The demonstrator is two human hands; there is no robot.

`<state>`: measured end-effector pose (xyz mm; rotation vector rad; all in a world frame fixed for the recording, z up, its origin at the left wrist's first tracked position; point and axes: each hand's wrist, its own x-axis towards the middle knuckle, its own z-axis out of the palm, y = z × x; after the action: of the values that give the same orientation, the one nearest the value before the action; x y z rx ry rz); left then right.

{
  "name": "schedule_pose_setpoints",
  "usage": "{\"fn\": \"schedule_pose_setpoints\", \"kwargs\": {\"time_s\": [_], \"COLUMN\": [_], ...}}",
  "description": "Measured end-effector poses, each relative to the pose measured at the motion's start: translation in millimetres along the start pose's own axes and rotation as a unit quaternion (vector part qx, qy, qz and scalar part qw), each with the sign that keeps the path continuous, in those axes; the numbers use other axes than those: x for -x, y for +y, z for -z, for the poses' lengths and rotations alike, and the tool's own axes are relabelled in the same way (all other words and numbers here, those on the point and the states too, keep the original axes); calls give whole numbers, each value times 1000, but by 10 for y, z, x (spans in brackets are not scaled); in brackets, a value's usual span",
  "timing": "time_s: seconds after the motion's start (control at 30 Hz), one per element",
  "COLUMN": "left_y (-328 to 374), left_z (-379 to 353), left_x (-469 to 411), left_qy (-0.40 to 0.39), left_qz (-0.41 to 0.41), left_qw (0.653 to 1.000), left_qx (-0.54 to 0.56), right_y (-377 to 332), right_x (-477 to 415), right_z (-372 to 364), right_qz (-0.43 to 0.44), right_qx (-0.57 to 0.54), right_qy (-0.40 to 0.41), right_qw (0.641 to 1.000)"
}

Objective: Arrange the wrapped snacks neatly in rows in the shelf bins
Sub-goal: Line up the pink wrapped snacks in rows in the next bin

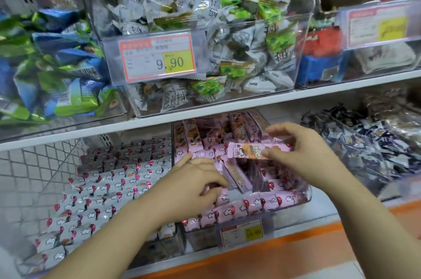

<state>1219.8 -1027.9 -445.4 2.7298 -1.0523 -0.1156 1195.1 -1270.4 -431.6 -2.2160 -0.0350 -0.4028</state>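
My right hand point(303, 149) pinches one long pink wrapped snack bar point(250, 150) and holds it flat above the clear plastic bin point(306, 199) on the low shelf. My left hand point(193, 178) rests, fingers loose and holding nothing, on the pink bars in that bin. Just left, the white wrapped snack bars point(109, 178) lie in neat rows.

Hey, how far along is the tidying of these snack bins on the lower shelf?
The white-wrapped snacks in the left bin already lie in neat rows. The right hand holds one pink bar over the pink bin, and the left hand reaches into it. Its front rows look tidy, but the bars at the back are still jumbled.
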Motion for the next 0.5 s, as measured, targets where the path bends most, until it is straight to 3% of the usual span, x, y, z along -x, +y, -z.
{"fn": "schedule_pose_setpoints", "kwargs": {"time_s": [0.1,0.27,0.5], "left_y": [51,162,253], "left_z": [64,107,35], "left_x": [-66,-348,-838], "left_qy": [29,68,-1], "left_qz": [6,54,134], "left_qw": [999,996,969], "left_qx": [-21,-30,-210], "right_y": [47,187,353], "right_x": [77,155,215], "right_z": [25,-33,-35], "right_qz": [-14,-44,-56], "right_qx": [-68,-175,-220], "right_qy": [90,169,169], "right_qw": [994,969,959]}}
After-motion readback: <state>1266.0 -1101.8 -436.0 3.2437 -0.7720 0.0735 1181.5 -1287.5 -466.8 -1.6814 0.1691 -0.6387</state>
